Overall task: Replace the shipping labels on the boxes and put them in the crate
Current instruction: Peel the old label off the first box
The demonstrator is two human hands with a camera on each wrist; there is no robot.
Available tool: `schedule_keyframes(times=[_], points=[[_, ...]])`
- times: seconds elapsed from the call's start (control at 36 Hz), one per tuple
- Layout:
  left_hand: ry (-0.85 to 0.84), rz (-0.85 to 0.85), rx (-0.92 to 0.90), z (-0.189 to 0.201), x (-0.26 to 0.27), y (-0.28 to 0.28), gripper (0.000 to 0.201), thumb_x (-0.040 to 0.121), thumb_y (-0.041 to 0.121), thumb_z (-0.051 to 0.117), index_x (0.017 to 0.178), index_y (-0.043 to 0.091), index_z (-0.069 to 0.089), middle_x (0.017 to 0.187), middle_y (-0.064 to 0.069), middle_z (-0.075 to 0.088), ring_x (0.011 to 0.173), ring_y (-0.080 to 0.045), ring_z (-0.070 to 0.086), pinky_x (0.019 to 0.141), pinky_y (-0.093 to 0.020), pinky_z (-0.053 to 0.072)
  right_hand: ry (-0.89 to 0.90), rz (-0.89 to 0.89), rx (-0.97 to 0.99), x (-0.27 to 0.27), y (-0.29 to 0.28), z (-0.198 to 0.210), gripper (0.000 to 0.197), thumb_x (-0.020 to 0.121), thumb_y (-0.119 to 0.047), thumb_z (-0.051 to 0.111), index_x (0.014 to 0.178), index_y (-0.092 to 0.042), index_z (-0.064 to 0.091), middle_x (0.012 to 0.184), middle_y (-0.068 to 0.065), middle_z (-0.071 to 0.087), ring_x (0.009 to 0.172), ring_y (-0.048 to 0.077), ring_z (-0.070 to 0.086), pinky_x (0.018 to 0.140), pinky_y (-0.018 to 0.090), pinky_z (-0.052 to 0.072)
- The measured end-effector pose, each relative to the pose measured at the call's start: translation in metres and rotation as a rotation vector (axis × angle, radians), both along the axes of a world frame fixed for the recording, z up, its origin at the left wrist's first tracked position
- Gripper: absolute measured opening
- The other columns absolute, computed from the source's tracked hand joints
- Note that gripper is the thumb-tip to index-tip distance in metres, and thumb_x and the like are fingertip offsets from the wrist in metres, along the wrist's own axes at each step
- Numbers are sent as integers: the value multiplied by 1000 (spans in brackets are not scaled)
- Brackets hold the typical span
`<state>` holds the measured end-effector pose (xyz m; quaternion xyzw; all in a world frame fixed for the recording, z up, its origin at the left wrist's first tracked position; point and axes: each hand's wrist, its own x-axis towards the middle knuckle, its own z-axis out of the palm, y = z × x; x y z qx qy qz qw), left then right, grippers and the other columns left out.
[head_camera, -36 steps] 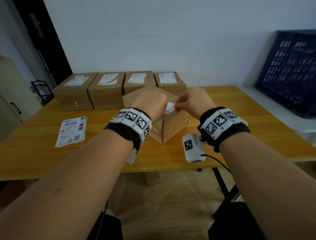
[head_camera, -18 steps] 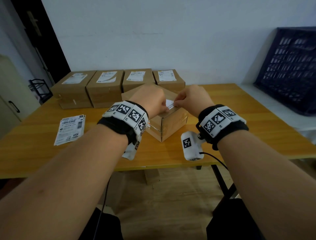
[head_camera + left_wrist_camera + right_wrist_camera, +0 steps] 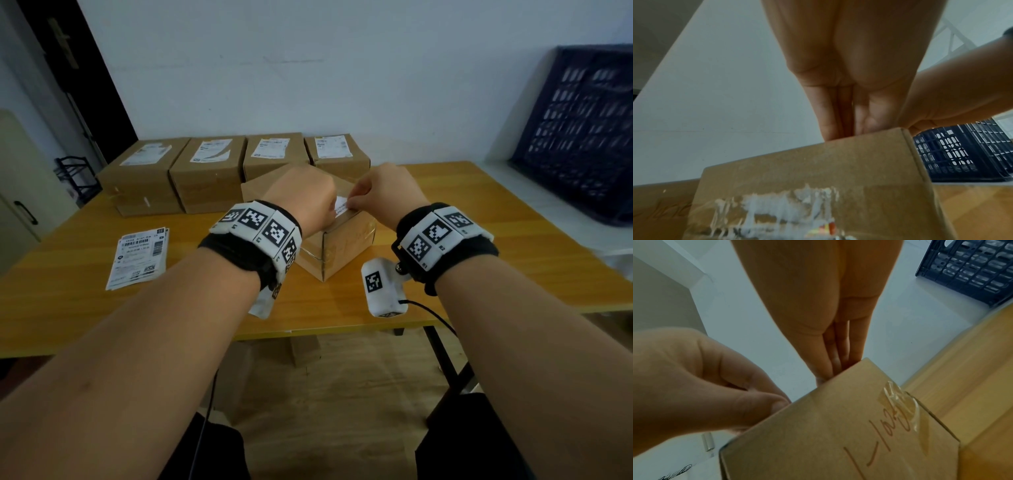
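Note:
A brown cardboard box (image 3: 337,251) sits cornerwise on the wooden table (image 3: 445,274), near its front edge. A white shipping label (image 3: 342,206) lies on the box's top, mostly hidden between my hands. My left hand (image 3: 305,200) rests curled on the top and steadies the box (image 3: 838,434), its thumb at the upper edge. My right hand (image 3: 380,193) pinches the label's right edge with thumb and forefinger. In the left wrist view the box's side (image 3: 818,186) carries torn white label remains. The dark blue crate (image 3: 582,133) leans at the far right.
Several more labelled boxes (image 3: 209,171) stand in a row along the wall behind the one under my hands. A stack of fresh labels (image 3: 138,257) lies at the table's left. A white shelf (image 3: 555,212) carries the crate. A dark doorway (image 3: 68,68) is at the far left.
Both hands have stayed on the box's top, the right fingers at the label's edge. The box has not visibly shifted.

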<state>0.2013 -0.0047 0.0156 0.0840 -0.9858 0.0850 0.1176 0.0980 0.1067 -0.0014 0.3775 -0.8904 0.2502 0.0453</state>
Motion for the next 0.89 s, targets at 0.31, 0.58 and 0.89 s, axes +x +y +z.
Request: schedule_keyframes(times=[0.31,0.58,0.89], points=[[65,19,135,-2,0,-8,25,95,26,51,99,16,74,95,0,70,81,-15,62,67,-23,41,-13,-6,14,2,4,0,13,90,-24,66,95,-17,76,95,-1,71,85,11,60,71,23,44],[134,-25,549,-14,16,-24,20,90,23,64,108,18,73,118,3,67,109,-9,59,96,-23,42,-25,49,37,8,1,5,14,88,-28,68,96,-21,76,100,-4,71,90,9,60,68,19,41],[224,80,525,-23,22,-27,21,95,21,55,110,18,70,112,1,67,102,-13,59,86,-24,45,-63,169,117,27,-4,16,14,86,-23,70,97,-17,77,100,-4,71,93,12,65,82,26,52]])
